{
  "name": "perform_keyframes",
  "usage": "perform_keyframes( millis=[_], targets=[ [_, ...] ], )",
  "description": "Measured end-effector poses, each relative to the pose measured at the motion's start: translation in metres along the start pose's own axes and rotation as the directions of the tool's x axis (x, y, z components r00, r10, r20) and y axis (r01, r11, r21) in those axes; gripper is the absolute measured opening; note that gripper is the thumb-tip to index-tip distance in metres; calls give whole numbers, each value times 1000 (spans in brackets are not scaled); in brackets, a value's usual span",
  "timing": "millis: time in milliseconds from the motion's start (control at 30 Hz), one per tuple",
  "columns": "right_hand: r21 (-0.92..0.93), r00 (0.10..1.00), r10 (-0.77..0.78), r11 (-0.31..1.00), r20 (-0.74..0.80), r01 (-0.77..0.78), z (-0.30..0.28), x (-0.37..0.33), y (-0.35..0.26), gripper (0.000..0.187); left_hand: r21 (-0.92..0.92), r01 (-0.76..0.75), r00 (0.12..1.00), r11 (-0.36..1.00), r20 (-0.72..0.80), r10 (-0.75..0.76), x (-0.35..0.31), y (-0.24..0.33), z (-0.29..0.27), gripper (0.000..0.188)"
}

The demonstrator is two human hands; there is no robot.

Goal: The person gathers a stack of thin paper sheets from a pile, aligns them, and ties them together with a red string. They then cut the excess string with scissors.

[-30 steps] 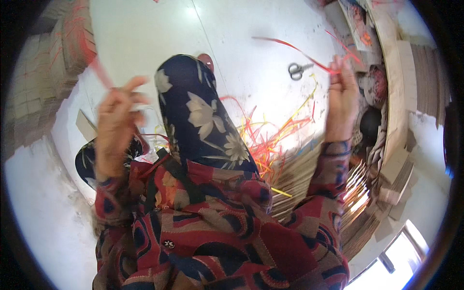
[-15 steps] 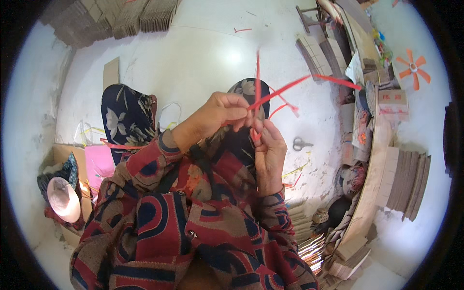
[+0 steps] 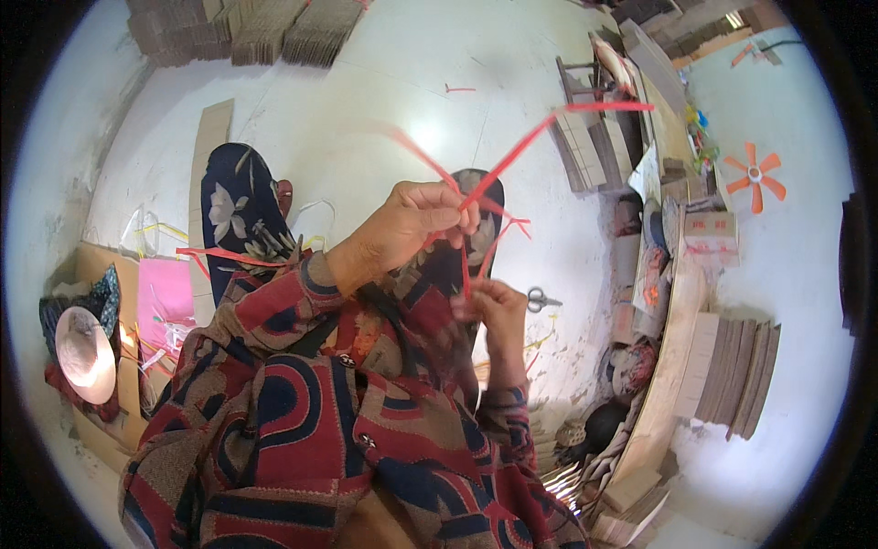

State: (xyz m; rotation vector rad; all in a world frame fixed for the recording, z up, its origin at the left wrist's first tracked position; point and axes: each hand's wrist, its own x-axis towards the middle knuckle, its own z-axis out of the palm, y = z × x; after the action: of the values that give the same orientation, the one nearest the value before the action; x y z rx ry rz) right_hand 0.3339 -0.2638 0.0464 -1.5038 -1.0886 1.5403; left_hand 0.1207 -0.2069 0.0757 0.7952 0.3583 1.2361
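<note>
So, you've got the red strips (image 3: 523,145) up in front of you, over your right knee, and both hands are on them. Your left hand (image 3: 416,215) is pinching them between thumb and fingers where they cross. One length sticks up past that grip and bends off to the right, another goes up to the left and blurs out. Your right hand (image 3: 497,306) sits lower and closer to you, fingertips pinched on a piece that runs down from the left one. It's a bit blurry, so I can't tell exactly how each finger sits. A shorter red end with a forked tip pokes out just right of your left hand.

The scissors (image 3: 541,299) are on the floor (image 3: 402,78), just beside your right hand, not touching it. Another red ribbon (image 3: 224,252) lies across your left thigh (image 3: 227,206). Over on your left there's a pink sheet (image 3: 166,288) and a pale hat (image 3: 85,357), and over on your right an orange fan (image 3: 754,172) and a stack of cardboard (image 3: 736,375).
</note>
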Motion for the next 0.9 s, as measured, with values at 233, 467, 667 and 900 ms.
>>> perform_keyframes(
  millis=[233,467,667,900],
  targets=[
    [-226,917,-396,898,-41,378,10,7,-70,29,168,140,985,976,73,-154,-29,3,3,12],
    [356,921,-255,924,294,142,79,28,-105,20,385,284,948,878,22,-316,-47,-4,-6,15],
    [599,897,-408,766,171,234,68,53,-98,32,134,106,961,985,-267,-67,-58,6,-24,11],
    [537,838,-353,839,415,88,101,35,-76,33,137,180,954,974,-265,-139,-61,-4,-35,23]
  ],
)
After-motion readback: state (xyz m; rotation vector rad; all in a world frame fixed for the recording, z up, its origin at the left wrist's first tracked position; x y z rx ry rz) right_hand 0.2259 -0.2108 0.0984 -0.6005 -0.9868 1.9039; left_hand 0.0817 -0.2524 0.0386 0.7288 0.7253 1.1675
